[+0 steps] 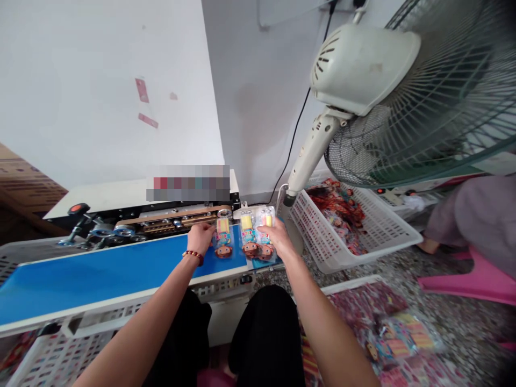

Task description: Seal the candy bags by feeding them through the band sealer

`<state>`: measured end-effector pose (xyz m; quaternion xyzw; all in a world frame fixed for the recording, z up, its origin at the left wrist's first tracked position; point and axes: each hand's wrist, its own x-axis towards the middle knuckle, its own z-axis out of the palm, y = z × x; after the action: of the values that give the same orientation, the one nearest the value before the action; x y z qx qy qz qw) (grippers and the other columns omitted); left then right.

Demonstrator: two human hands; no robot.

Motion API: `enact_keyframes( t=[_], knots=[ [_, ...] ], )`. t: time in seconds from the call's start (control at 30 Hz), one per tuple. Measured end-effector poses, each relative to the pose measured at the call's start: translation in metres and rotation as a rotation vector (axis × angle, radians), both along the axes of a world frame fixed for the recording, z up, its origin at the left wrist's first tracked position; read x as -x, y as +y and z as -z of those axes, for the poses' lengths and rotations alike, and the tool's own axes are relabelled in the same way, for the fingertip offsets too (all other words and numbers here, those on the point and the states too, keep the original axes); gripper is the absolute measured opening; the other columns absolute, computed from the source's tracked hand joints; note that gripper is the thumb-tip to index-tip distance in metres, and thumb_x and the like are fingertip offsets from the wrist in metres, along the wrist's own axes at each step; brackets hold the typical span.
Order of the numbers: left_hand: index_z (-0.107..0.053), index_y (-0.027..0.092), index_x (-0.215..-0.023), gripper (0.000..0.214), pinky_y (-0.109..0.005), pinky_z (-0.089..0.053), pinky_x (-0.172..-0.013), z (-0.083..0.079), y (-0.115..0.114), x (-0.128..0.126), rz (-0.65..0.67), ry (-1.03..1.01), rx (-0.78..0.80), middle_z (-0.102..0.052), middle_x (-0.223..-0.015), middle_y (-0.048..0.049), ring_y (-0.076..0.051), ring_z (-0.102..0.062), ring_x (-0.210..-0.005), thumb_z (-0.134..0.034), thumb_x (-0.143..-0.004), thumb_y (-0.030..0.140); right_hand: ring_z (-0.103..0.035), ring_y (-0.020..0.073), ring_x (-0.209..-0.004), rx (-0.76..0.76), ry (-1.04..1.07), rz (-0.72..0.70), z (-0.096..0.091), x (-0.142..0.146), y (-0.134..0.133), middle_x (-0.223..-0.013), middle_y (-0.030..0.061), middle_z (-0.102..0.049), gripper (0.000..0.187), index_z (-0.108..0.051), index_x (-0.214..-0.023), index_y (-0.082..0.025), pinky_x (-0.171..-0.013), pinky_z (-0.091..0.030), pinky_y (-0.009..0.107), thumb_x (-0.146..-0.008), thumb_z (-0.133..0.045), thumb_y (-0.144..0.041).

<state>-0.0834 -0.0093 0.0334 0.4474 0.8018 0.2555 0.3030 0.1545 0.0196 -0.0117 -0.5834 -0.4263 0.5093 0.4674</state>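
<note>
So, from the head view, the person has 2 bare hands busy at the right end of a blue conveyor belt (121, 274). The left hand (199, 240), with a red beaded bracelet (193, 256) on the wrist, has its fingers curled, tips right at the left edge of 1 clear packet (223, 250). Can't really tell if they're pinching it or just touching it. That packet sits over the belt, a cartoon face at its lower end and a yellow bit up top.

Right hand (279, 236) is easier to read: thumb over the front, gripping the rightmost packet (266, 252), which sits beside and partly against a middle packet (249, 236), same sort of design. The other fingers are mostly hidden behind. That pair is just past the end of the main blue stretch, near the first packet.

Behind the belt there's a machine with a tan band (169, 216) running along it, plus a red-topped knob (78, 208) over on the left. A big fan (363, 70) leans in at upper right, and below it is a white basket (381, 244) partly filled with colourful packs (338, 209). More bagged stuff (407, 336) is piled at lower right. Someone else's grey trouser leg (479, 220) shows by a pink stool (475, 282) at the far right.
</note>
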Motion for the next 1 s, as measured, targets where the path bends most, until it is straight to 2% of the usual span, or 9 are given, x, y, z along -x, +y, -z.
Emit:
enact_keyframes(
  t=[0.1,0.17,0.23,0.3,0.43,0.6,0.77,0.9,1.0],
  knots=[
    [-0.068,0.016,-0.113,0.028,-0.031,-0.051,-0.072,-0.001,-0.026,0.003,-0.088,0.262,-0.168,-0.070,-0.117,-0.0153,-0.027,-0.071,-0.089,-0.064,-0.091,0.034,-0.061,0.0195,-0.067,0.006,-0.012,-0.006,-0.001,0.000,-0.001,-0.075,-0.0016,-0.069,0.036,-0.067,-0.084,-0.022,-0.063,-0.046,0.029,-0.053,-0.074,-0.038],
    [-0.065,0.018,-0.120,0.033,-0.032,-0.051,-0.079,0.000,-0.035,-0.010,-0.036,0.330,-0.264,-0.066,-0.127,-0.0157,-0.028,-0.069,-0.103,-0.063,-0.092,0.035,-0.061,0.0195,-0.068,-0.003,-0.024,-0.009,-0.003,0.000,-0.001,-0.074,-0.0019,-0.069,0.035,-0.067,-0.084,-0.022,-0.064,-0.046,0.029,-0.054,-0.074,-0.038],
    [-0.069,0.020,-0.111,0.024,-0.031,-0.050,-0.081,0.002,-0.030,-0.031,0.107,0.251,-0.230,-0.071,-0.117,-0.0129,-0.027,-0.069,-0.102,-0.060,-0.095,0.034,-0.061,0.0196,-0.068,-0.010,-0.031,-0.002,-0.004,0.000,-0.002,-0.075,-0.0019,-0.069,0.034,-0.068,-0.084,-0.022,-0.064,-0.045,0.029,-0.054,-0.074,-0.037],
    [-0.072,0.020,-0.097,0.019,-0.030,-0.049,-0.079,0.004,-0.013,-0.051,0.192,0.130,-0.131,-0.075,-0.100,-0.0110,-0.026,-0.070,-0.095,-0.059,-0.096,0.034,-0.061,0.0196,-0.068,-0.006,-0.038,0.005,-0.004,0.000,-0.002,-0.075,-0.0018,-0.069,0.034,-0.068,-0.084,-0.022,-0.063,-0.046,0.029,-0.054,-0.074,-0.037],
    [-0.071,0.019,-0.075,0.014,-0.026,-0.045,-0.068,0.013,0.020,-0.066,0.129,-0.033,-0.046,-0.074,-0.081,-0.0084,-0.022,-0.068,-0.079,-0.065,-0.086,0.025,-0.061,0.0196,-0.066,0.010,-0.052,0.005,-0.004,-0.001,-0.001,-0.072,-0.0022,-0.069,0.035,-0.068,-0.084,-0.021,-0.062,-0.046,0.029,-0.054,-0.075,-0.037],
    [-0.073,0.019,-0.073,0.012,-0.025,-0.040,-0.058,0.028,0.026,-0.044,0.029,-0.119,-0.043,-0.069,-0.070,-0.0038,-0.017,-0.060,-0.061,-0.063,-0.080,0.023,-0.061,0.0200,-0.068,-0.011,-0.047,0.007,-0.003,-0.001,-0.001,-0.073,-0.0019,-0.069,0.035,-0.069,-0.084,-0.021,-0.063,-0.046,0.029,-0.054,-0.074,-0.037],
    [-0.072,0.019,-0.068,0.015,-0.026,-0.041,-0.059,0.029,0.024,-0.009,0.017,-0.055,-0.039,-0.067,-0.064,-0.0054,-0.020,-0.063,-0.065,-0.062,-0.078,0.021,-0.061,0.0199,-0.066,0.004,0.005,-0.008,-0.002,0.000,-0.002,-0.072,-0.0021,-0.069,0.035,-0.069,-0.085,-0.021,-0.064,-0.047,0.030,-0.054,-0.074,-0.037],
    [-0.073,0.018,-0.083,0.012,-0.029,-0.044,-0.064,0.019,0.005,0.024,-0.035,0.120,-0.056,-0.074,-0.083,-0.0089,-0.026,-0.068,-0.082,-0.064,-0.082,0.026,-0.060,0.0182,-0.064,-0.003,0.035,0.001,-0.001,0.001,-0.002,-0.070,-0.0036,-0.067,0.036,-0.068,-0.084,-0.021,-0.062,-0.047,0.028,-0.053,-0.076,-0.035],
    [-0.068,0.019,-0.107,0.023,-0.030,-0.047,-0.071,0.012,-0.015,0.023,-0.133,0.289,-0.210,-0.074,-0.106,-0.0102,-0.027,-0.068,-0.095,-0.064,-0.088,0.031,-0.059,0.0175,-0.063,-0.012,0.042,-0.010,-0.003,0.002,-0.002,-0.070,-0.0036,-0.067,0.035,-0.068,-0.084,-0.021,-0.061,-0.046,0.028,-0.053,-0.076,-0.035]
  ],
)
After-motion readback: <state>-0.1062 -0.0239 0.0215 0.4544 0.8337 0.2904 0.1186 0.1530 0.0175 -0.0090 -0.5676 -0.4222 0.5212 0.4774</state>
